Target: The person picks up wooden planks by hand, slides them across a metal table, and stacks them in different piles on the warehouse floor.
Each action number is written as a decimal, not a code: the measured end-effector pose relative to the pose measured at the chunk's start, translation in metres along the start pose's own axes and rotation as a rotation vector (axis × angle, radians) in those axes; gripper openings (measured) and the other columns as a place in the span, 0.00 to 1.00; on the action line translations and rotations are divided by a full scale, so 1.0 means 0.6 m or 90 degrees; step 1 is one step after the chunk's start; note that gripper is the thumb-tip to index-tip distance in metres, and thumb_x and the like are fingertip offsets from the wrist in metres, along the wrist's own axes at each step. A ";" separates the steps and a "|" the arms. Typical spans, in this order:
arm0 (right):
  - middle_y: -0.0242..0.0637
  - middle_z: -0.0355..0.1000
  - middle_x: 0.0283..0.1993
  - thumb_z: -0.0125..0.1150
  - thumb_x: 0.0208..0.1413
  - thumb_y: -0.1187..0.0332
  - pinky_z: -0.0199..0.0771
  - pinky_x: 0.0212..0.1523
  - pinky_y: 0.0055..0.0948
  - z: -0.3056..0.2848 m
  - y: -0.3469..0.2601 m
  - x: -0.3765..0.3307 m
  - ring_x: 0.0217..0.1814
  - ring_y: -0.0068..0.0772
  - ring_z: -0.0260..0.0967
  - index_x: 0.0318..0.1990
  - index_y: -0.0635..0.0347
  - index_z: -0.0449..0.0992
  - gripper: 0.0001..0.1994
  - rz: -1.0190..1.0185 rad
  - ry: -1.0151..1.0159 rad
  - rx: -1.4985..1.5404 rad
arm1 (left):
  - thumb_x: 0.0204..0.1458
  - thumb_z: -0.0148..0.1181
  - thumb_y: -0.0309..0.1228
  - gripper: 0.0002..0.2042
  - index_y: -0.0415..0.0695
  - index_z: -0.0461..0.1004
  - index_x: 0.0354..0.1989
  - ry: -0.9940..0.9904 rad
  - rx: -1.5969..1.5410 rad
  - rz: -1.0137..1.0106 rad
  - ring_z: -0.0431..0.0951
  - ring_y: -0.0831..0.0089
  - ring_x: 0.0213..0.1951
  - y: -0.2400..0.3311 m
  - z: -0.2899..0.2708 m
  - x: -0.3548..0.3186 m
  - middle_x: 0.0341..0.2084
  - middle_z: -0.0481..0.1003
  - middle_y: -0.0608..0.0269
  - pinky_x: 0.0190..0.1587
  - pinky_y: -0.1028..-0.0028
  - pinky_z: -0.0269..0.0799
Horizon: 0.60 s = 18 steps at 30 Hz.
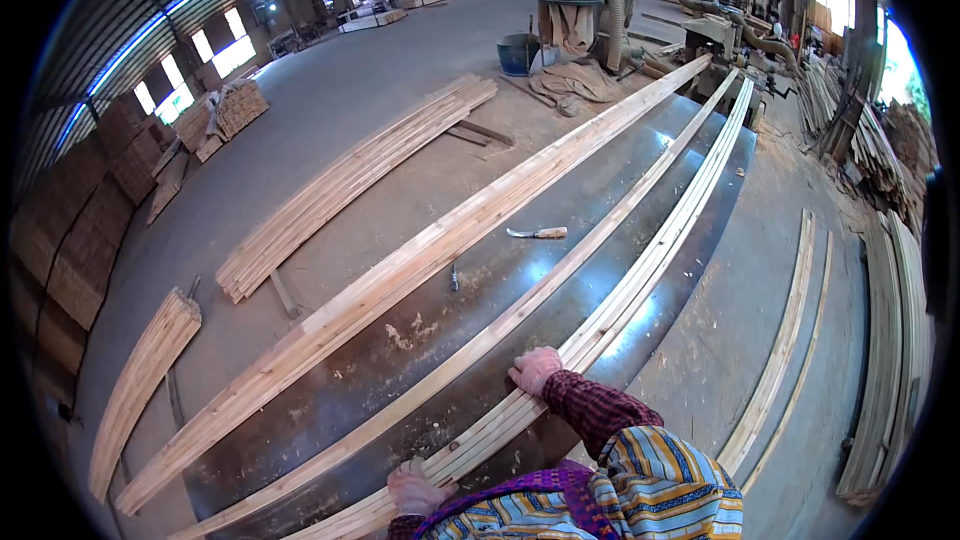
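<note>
A bundle of long, narrow wooden strips [618,310] runs along the near side of a dark metal table [500,280]. My right hand [537,370], in a pale pinkish glove, is closed over the strips at the middle of their length. Lower down, toward the near end, my left hand [416,488] is closed on the same bundle in a matching glove; some of its fingers are hard to make out. One separate wooden strip [480,342] lies just beyond the bundle, apart from both hands.
Across the table lies a long stack of planks [400,265]. A curved-blade knife with a wooden handle [540,233] and a small tool [455,278] rest on the tabletop. Woodworking machinery [715,35] stands at the far end. More boards [350,185] are stacked beyond the table.
</note>
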State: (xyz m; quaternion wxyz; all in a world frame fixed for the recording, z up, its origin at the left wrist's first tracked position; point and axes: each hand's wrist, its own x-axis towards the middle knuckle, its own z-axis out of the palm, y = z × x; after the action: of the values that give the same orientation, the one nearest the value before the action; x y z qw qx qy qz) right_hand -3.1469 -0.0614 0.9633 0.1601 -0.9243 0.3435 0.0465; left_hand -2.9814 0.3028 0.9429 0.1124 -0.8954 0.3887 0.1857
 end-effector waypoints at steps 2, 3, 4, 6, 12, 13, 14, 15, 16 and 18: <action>0.44 0.82 0.41 0.50 0.63 0.47 0.77 0.53 0.49 -0.005 0.006 -0.004 0.49 0.51 0.79 0.40 0.53 0.85 0.22 -0.004 -0.025 0.012 | 0.32 0.71 0.69 0.55 0.40 0.67 0.66 0.058 -0.006 0.046 0.70 0.59 0.62 0.012 -0.026 -0.015 0.57 0.73 0.54 0.68 0.62 0.60; 0.44 0.82 0.41 0.51 0.63 0.47 0.77 0.53 0.49 -0.007 0.012 -0.003 0.49 0.51 0.79 0.41 0.53 0.85 0.22 -0.011 -0.034 0.020 | 0.32 0.71 0.69 0.55 0.40 0.68 0.65 0.072 -0.008 0.050 0.70 0.59 0.62 0.016 -0.026 -0.013 0.57 0.73 0.54 0.67 0.62 0.60; 0.45 0.82 0.41 0.51 0.62 0.47 0.77 0.53 0.48 -0.013 0.018 -0.001 0.49 0.51 0.79 0.41 0.53 0.85 0.22 -0.018 -0.045 0.029 | 0.32 0.71 0.69 0.55 0.40 0.68 0.65 0.084 -0.009 0.050 0.71 0.59 0.62 0.018 -0.027 -0.013 0.57 0.73 0.55 0.67 0.62 0.60; 0.44 0.82 0.46 0.54 0.61 0.49 0.77 0.54 0.48 -0.039 0.036 0.012 0.53 0.49 0.79 0.45 0.52 0.85 0.20 -0.017 -0.074 -0.006 | 0.32 0.71 0.69 0.54 0.41 0.68 0.65 0.097 -0.008 0.049 0.71 0.59 0.61 0.020 -0.028 -0.017 0.56 0.74 0.55 0.67 0.62 0.61; 0.45 0.81 0.52 0.60 0.57 0.57 0.78 0.55 0.45 -0.118 0.093 0.088 0.57 0.45 0.78 0.51 0.55 0.82 0.19 0.052 -0.050 -0.128 | 0.31 0.72 0.69 0.54 0.41 0.70 0.64 0.067 -0.040 0.038 0.72 0.59 0.59 0.013 -0.035 -0.014 0.54 0.75 0.56 0.66 0.61 0.61; 0.45 0.80 0.52 0.60 0.56 0.58 0.78 0.55 0.45 -0.118 0.102 0.101 0.57 0.46 0.78 0.52 0.56 0.82 0.19 0.045 -0.027 -0.134 | 0.31 0.72 0.69 0.53 0.41 0.70 0.63 0.070 -0.046 0.036 0.72 0.59 0.59 0.009 -0.026 -0.012 0.54 0.75 0.56 0.65 0.61 0.62; 0.46 0.80 0.53 0.61 0.56 0.58 0.78 0.55 0.45 -0.115 0.117 0.107 0.57 0.46 0.78 0.52 0.57 0.81 0.19 0.046 -0.005 -0.140 | 0.31 0.72 0.68 0.52 0.41 0.70 0.62 0.057 -0.045 0.042 0.72 0.59 0.58 0.015 -0.043 -0.013 0.53 0.75 0.56 0.64 0.60 0.62; 0.46 0.79 0.54 0.61 0.53 0.62 0.75 0.58 0.45 -0.109 0.131 0.115 0.59 0.48 0.76 0.56 0.58 0.76 0.22 0.044 0.004 -0.102 | 0.32 0.72 0.68 0.51 0.42 0.71 0.61 0.044 -0.043 0.048 0.73 0.59 0.57 0.023 -0.063 -0.016 0.52 0.75 0.56 0.63 0.60 0.63; 0.45 0.78 0.55 0.61 0.53 0.63 0.74 0.58 0.44 -0.095 0.148 0.127 0.60 0.48 0.75 0.56 0.58 0.76 0.22 0.035 0.028 -0.113 | 0.32 0.72 0.67 0.50 0.42 0.71 0.61 0.030 -0.041 0.061 0.73 0.60 0.56 0.034 -0.086 -0.018 0.51 0.75 0.56 0.63 0.60 0.64; 0.44 0.77 0.56 0.61 0.53 0.65 0.73 0.60 0.44 -0.057 0.142 0.173 0.61 0.46 0.74 0.56 0.57 0.76 0.21 -0.011 0.074 -0.131 | 0.33 0.72 0.66 0.49 0.41 0.71 0.60 0.021 -0.052 0.043 0.73 0.59 0.55 0.041 -0.110 -0.033 0.50 0.75 0.56 0.62 0.59 0.64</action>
State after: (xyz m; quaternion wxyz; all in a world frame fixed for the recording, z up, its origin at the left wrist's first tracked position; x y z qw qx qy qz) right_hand -3.1241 -0.1976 0.9528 0.0443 -0.9399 0.3375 0.0263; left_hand -2.9958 0.2761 1.0094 0.0632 -0.8887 0.4125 0.1901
